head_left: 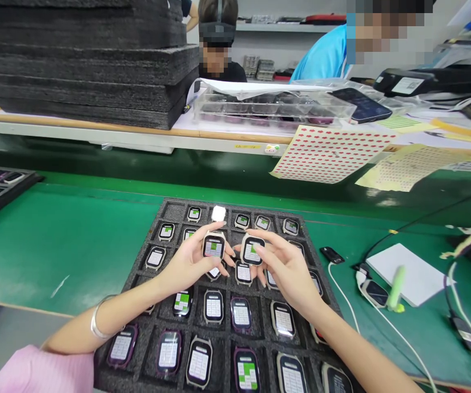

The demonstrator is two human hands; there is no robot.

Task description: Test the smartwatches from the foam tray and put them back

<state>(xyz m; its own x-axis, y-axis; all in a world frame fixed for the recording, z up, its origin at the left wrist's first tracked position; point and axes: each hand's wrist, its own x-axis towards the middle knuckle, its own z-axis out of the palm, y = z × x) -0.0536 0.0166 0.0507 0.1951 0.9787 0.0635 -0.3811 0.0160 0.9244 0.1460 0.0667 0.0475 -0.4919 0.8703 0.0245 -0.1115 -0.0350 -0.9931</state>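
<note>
My left hand (194, 259) grips a smartwatch case (214, 245) without straps, its lit screen showing a grid with green cells. In my right hand (286, 262) is a second smartwatch case (252, 250), also lit, with the thumb over the screen's right side. Both are raised above a black foam tray (139, 319) with square compartments. Several more watch cases lie in it, pale ones like this watch (213, 305) and purple ones like this watch (241, 314), mostly with lit grids. My hands and forearms cover some compartments.
Another tray of watches (1, 188) lies far left on the green bench (75, 234). A foam stack (83, 65), plastic trays (268, 112) and a phone (360, 103) sit on the shelf. Cables, a white pad (411, 273) and a green marker (397, 286) lie right. Two people are opposite.
</note>
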